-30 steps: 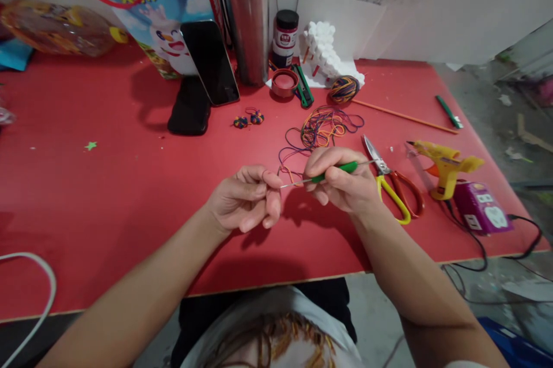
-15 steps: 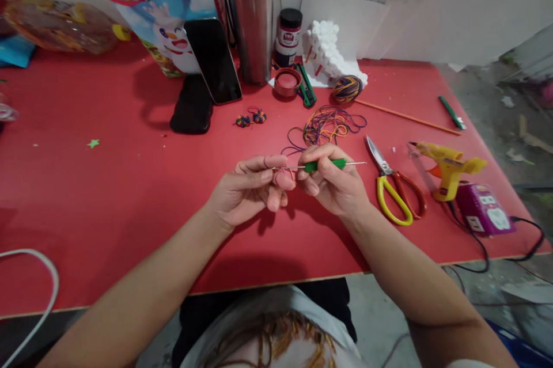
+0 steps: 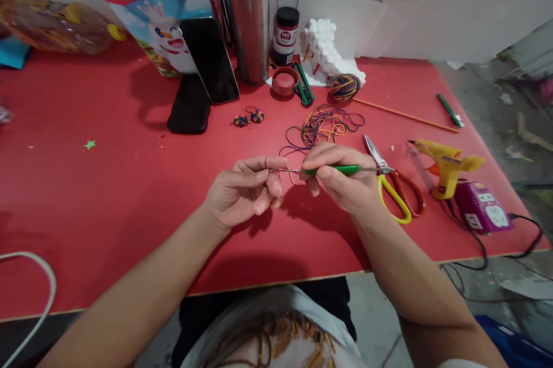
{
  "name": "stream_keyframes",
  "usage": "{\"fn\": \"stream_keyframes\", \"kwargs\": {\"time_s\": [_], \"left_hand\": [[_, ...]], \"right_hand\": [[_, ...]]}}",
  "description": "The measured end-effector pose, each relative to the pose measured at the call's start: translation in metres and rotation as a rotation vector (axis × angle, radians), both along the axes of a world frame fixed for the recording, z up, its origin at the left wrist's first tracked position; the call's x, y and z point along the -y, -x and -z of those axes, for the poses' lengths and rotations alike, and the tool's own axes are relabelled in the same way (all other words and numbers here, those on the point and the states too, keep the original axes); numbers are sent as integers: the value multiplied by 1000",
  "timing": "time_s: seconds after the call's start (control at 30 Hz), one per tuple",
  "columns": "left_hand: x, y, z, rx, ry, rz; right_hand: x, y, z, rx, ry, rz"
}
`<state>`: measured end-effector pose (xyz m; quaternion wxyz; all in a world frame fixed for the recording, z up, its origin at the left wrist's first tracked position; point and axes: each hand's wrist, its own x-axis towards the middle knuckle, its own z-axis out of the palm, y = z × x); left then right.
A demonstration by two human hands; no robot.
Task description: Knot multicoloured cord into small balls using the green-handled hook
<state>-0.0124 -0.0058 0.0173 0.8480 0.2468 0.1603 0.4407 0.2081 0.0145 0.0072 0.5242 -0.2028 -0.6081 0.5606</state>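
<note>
In my right hand [image 3: 339, 175] is a green-handled crochet hook [image 3: 341, 170], its thin metal shaft pointing left. My left hand [image 3: 246, 189] pinches the yarn between thumb and fingers, at the hook's tip; the small stitches there are mostly hidden. A strand runs over the left index finger, and an orange thread hangs between the hands. Behind them lies a loose tangle of purple, orange and dark yarn [image 3: 322, 126]. Two small multicoloured knotted pieces [image 3: 248, 118] rest to its left on the red table [image 3: 142, 195].
Scissors [image 3: 391, 181] lie right of my right hand, near a yellow glue gun [image 3: 449, 163] and a purple box [image 3: 484, 207] with cables. Behind stand a steel bottle [image 3: 248, 22], a propped phone [image 3: 209, 60] and a yarn ball [image 3: 345, 87] by an orange stick [image 3: 406, 114].
My right hand has shifted slightly right and turned the hook, whose handle now lies more level. The orange thread between the hands shows more. My left hand stays pinched, almost in place.
</note>
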Motion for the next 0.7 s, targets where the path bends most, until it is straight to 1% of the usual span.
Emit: {"fn": "stream_keyframes", "kwargs": {"time_s": [0.07, 0.13, 0.27, 0.33, 0.4, 0.43, 0.53, 0.6, 0.63, 0.67, 0.7], "left_hand": [[-1, 1, 0, 0, 8, 10], [-1, 2, 1, -23, 1, 11], [-1, 4, 3, -112, -67, -31], [0, 3, 5, -163, -95, -78], [1, 0, 5, -222, -118, -140], [2, -1, 5, -250, -130, -175], [2, -5, 7, -310, -164, -268], [2, -6, 8, -337, -184, -320], [1, -6, 9, -350, -191, -340], [1, -6, 9, -365, -197, -353], [0, -6, 10, -378, -201, -358]], "right_hand": [[0, -3, -3, 32, -47, 22], [0, -4, -6, 36, -57, 38], [1, -5, -9, 23, 12, 57], [3, -4, -11, 32, 23, 113], [6, -2, -14, 74, -27, 194], [7, -2, -15, 118, -78, 229], [11, 1, -21, 306, -294, 301], [13, 2, -23, 383, -412, 327], [13, 2, -23, 391, -426, 336], [13, 2, -22, 386, -392, 342], [12, 3, -21, 367, -319, 347]]}}
